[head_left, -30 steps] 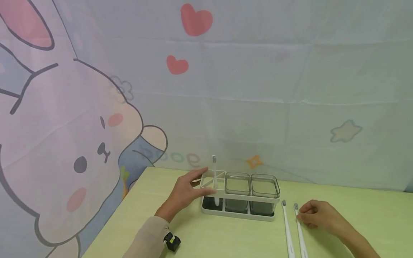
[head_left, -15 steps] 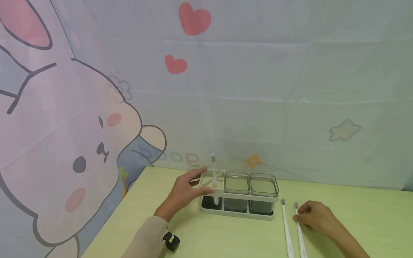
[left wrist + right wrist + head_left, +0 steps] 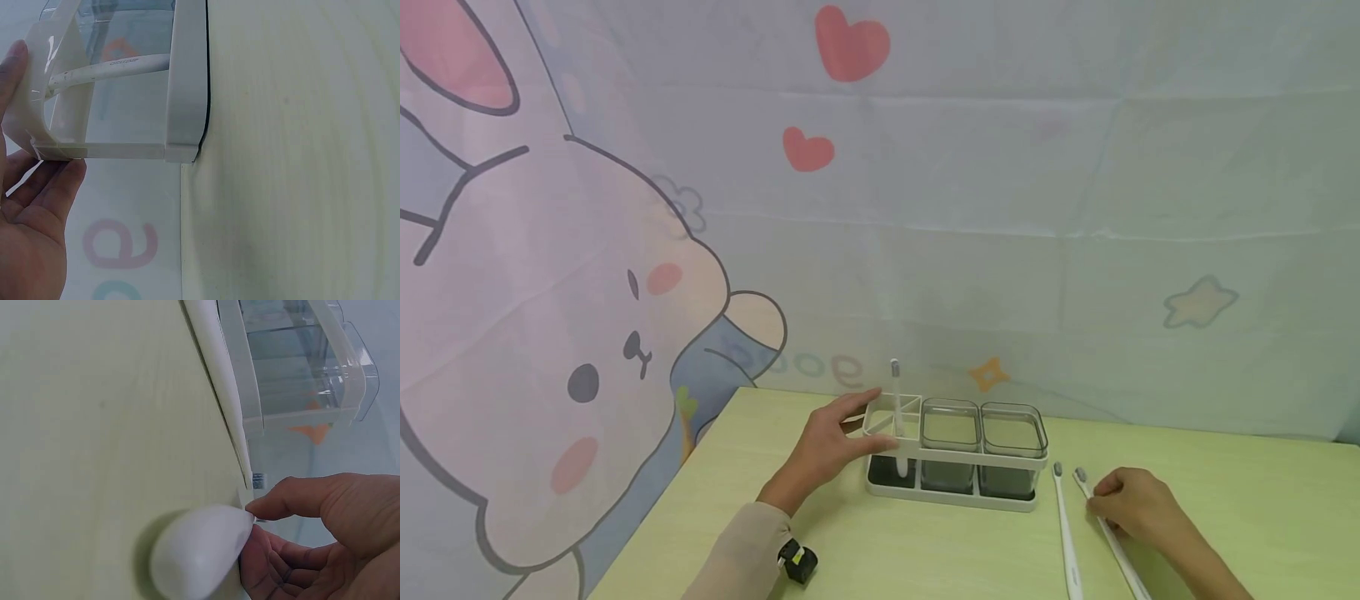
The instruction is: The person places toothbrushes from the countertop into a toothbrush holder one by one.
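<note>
Resting against the left end of the white holder [image 3: 951,492], the left hand [image 3: 827,450] has its fingers nearly straight, with the thumb along the top rim and the fingertips on the end wall; the left wrist view shows the fingers [image 3: 47,187] lying flat on that end wall and curled round nothing. One white toothbrush [image 3: 897,417] stands upright in the holder's leftmost compartment, bristle head up, and two clear square cups [image 3: 983,433] sit side by side in the compartments to its right. The holder stands on the pale green desk [image 3: 925,558] near the back edge, in front of a cartoon rabbit curtain [image 3: 587,317]. To the right of the holder, the right hand [image 3: 1131,504] pinches a second toothbrush [image 3: 1108,533] near its head between thumb and curled fingers; this brush is angled, its head pointing toward the holder and its handle running back under the hand toward the person. A third toothbrush [image 3: 1066,533] lies flat on the desk just beside it, on the holder's side, apart from the hand. A beige sleeve [image 3: 737,558] covers the left forearm, with a small black device [image 3: 797,562] at the wrist
</note>
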A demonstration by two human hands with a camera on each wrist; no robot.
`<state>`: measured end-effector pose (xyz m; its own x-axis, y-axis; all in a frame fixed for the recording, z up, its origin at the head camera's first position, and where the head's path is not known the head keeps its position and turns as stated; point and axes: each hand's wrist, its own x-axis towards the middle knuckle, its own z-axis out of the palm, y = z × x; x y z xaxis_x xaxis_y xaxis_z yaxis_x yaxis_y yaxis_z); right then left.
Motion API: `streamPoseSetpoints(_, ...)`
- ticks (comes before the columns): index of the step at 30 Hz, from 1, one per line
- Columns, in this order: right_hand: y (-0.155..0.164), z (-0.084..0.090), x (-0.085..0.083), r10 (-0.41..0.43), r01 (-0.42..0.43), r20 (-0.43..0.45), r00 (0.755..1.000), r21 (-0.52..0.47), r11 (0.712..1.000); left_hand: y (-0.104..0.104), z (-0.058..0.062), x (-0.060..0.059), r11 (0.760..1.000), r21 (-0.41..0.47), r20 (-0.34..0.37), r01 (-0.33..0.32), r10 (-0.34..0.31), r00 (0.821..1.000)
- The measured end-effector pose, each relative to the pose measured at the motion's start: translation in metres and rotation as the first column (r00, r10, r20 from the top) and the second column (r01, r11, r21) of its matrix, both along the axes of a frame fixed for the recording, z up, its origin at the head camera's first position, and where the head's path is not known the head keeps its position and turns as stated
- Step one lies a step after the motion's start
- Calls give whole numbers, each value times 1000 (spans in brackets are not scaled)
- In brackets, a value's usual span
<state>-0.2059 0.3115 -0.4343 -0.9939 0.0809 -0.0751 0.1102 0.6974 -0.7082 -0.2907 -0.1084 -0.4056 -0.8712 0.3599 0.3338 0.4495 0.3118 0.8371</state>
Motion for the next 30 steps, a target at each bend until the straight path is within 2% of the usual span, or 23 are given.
streamPoseSetpoints(7,2,2,0,10,-10,4,1000,-29,1000,0,0,0,1000,2,-1,3,-3,1000)
streamPoseSetpoints(19,12,24,5,38,-38,-4,999,-138,990,0,0,-1,1000,-4,0,-4,4,1000)
streamPoseSetpoints(27,17,38,9,52,-56,-31,998,-132,990,1,-1,-1,1000,-6,-30,7,-7,1000)
streamPoseSetpoints(30,18,44,11,61,-66,-42,997,-124,990,1,0,0,1000,-5,-17,0,0,1000)
